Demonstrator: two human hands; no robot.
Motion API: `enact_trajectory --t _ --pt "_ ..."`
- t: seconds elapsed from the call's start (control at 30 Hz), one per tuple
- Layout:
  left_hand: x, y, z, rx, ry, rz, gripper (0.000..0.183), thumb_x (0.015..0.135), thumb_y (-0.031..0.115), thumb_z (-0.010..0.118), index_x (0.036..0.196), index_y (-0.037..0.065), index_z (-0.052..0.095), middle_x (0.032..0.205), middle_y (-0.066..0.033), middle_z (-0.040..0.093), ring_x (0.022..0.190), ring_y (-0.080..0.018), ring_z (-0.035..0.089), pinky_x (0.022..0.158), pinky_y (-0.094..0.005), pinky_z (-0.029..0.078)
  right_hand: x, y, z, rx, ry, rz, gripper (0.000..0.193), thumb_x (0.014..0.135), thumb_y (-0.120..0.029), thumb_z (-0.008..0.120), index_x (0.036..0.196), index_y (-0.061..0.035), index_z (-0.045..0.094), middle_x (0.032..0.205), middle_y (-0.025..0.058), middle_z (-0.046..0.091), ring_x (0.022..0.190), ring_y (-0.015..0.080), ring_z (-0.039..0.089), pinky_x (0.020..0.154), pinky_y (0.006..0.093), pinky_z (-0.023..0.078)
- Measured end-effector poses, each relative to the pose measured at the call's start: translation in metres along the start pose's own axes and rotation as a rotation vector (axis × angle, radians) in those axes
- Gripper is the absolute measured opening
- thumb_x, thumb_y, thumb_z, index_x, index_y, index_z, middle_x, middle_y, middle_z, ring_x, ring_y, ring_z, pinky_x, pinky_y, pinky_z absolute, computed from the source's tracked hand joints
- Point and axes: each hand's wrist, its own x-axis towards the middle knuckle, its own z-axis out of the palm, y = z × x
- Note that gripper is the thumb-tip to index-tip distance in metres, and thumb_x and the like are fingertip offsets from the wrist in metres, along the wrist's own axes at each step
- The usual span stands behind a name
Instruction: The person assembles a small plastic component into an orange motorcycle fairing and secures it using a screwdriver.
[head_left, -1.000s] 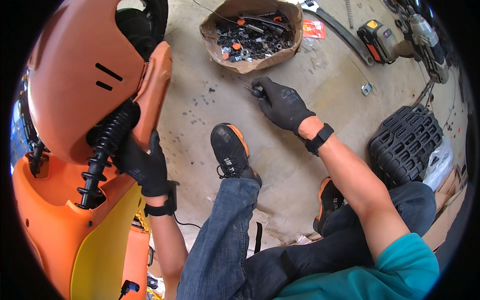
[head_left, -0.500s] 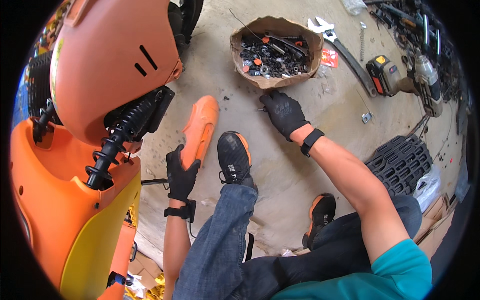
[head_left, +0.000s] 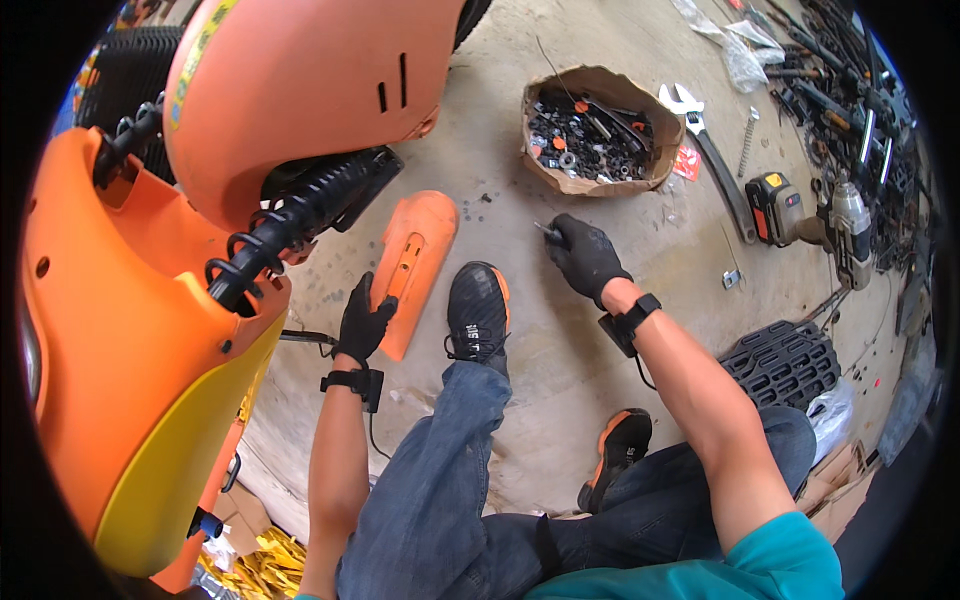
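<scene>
My left hand (head_left: 366, 322), in a black glove, grips the lower left edge of a long orange plastic cover (head_left: 420, 250), its thumb lying over the face. A slotted recess with small holes runs along that face. My right hand (head_left: 588, 258), gloved in black too, is closed around a small thin metal piece (head_left: 547, 232) whose tip pokes out to the left; most of it is hidden by the fingers. Just beyond that hand stands a brown paper bag (head_left: 600, 186) of mixed black fasteners, washers and orange bits. A few small dark screws (head_left: 485, 199) lie right of the cover.
A large orange vehicle body (head_left: 310, 90) with a black coil shock absorber (head_left: 262, 248) fills the left side. To the right lie an adjustable wrench (head_left: 722, 170), a cordless impact wrench (head_left: 850, 232), a spring (head_left: 748, 140) and a black slotted plate (head_left: 785, 365). Metal parts pile up far right.
The orange cover has turned in my left hand, so its slotted face now shows more. My right hand has drawn back from the paper bag. The whole view has shifted.
</scene>
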Motion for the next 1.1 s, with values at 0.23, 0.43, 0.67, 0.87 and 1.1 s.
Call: enact_trajectory --t 0.23,0.43,0.67,0.87,1.1 --pt "-0.007 0.050 0.010 0.589 0.427 0.225 0.060 0.087 0.028 0.074 0.135 -0.002 0.054 0.126 -0.0253 0.059 0.115 -0.0359 0.061 0.092 -0.0444 0.051 -0.024 -0.047 -0.005 0.251 -0.074 0.069 0.020 0.090 -0.023 0.069 0.096 -0.0045 0.063 0.075 0.0071 0.062 0.065 0.0177 0.058 0.061 0.0368 0.047" --pt "-0.018 0.164 0.022 -0.545 -0.427 0.235 0.032 0.098 0.014 0.063 0.127 -0.001 0.063 0.109 -0.0039 0.068 0.095 -0.0098 0.063 0.084 -0.0262 0.053 -0.047 -0.087 -0.010 0.485 -0.073 0.117 0.020 0.091 -0.022 0.070 0.094 -0.0034 0.063 0.072 0.0010 0.058 0.062 0.0094 0.051 0.058 0.0293 0.044" --pt "-0.028 0.182 0.031 -0.809 -0.625 0.077 0.031 0.098 0.012 0.063 0.127 -0.001 0.062 0.114 -0.0030 0.067 0.100 -0.0104 0.062 0.090 -0.0264 0.051 -0.058 -0.105 -0.003 0.388 -0.029 0.078 0.027 0.088 -0.023 0.071 0.100 -0.0018 0.059 0.081 0.0162 0.064 0.072 0.0256 0.060 0.070 0.0392 0.049" --pt "-0.033 0.167 0.030 -0.946 -0.529 0.071 0.029 0.100 0.012 0.060 0.125 -0.002 0.062 0.113 -0.0052 0.067 0.098 -0.0104 0.063 0.087 -0.0255 0.053 -0.056 -0.112 0.000 0.343 -0.121 0.116 0.031 0.089 -0.026 0.070 0.105 -0.0009 0.061 0.089 0.0209 0.068 0.081 0.0318 0.067 0.073 0.0408 0.051" --pt "-0.036 0.148 0.027 -0.852 -0.505 -0.010 0.023 0.097 0.013 0.062 0.115 -0.001 0.066 0.105 -0.0032 0.069 0.095 -0.0098 0.064 0.086 -0.0251 0.052 -0.062 -0.120 0.014 0.331 -0.156 0.024 0.035 0.090 -0.029 0.069 0.114 -0.0038 0.062 0.098 0.0204 0.071 0.090 0.0346 0.069 0.079 0.0425 0.052"
